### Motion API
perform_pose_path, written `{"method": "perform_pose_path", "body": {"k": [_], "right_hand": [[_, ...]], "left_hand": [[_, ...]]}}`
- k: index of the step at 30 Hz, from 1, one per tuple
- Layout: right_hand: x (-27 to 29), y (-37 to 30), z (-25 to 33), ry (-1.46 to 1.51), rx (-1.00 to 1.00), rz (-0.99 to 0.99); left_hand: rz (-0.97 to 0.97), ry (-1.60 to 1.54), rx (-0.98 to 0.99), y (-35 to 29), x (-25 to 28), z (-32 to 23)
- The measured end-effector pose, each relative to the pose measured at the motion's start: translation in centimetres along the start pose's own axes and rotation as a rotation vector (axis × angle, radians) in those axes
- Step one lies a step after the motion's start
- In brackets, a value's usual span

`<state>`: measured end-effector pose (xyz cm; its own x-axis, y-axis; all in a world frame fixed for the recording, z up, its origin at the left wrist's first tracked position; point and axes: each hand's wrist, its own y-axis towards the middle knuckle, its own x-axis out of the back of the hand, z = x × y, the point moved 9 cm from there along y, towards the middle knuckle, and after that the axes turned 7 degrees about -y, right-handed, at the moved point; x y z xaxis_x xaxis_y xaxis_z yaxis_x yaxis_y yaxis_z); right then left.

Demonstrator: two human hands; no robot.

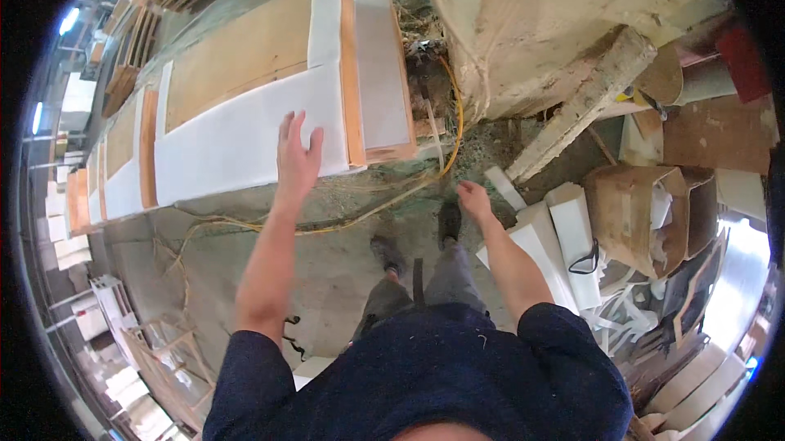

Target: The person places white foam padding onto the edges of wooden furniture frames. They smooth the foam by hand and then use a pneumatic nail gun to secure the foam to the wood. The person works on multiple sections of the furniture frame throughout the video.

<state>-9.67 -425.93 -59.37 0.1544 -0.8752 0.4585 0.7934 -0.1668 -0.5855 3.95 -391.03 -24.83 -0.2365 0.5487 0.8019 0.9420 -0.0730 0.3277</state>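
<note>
My left hand [299, 156] is raised with its fingers apart and holds nothing. It hovers over the near side of a long wooden frame covered in white sheet [237, 138]; whether it touches the white surface I cannot tell. At the frame's right end is an upright wooden edge with a white end panel [384, 73]. My right hand [476, 200] hangs over the floor at the right, its fingers curled together. What they hold, if anything, is hidden. A small white block [505, 188] lies just beyond that hand.
A yellow hose [459, 106] and a cord [343, 224] run across the floor before my feet. A rough beam [585, 106] leans against a large pale block [556, 8]. White foam pieces [572, 237] and an open cardboard box [634, 212] stand at right.
</note>
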Motion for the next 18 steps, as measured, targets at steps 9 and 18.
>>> {"method": "perform_pose_path", "body": {"k": [9,18], "right_hand": [[-0.9,7.9,13.9,-0.206,0.141,0.029],[-2.6,26.9,26.4,-0.835,0.587,-0.305]], "left_hand": [[0.222,0.391,0.198,4.0,-5.2,7.2],[0.250,0.387,0.223,3.9,-6.3,8.5]]}}
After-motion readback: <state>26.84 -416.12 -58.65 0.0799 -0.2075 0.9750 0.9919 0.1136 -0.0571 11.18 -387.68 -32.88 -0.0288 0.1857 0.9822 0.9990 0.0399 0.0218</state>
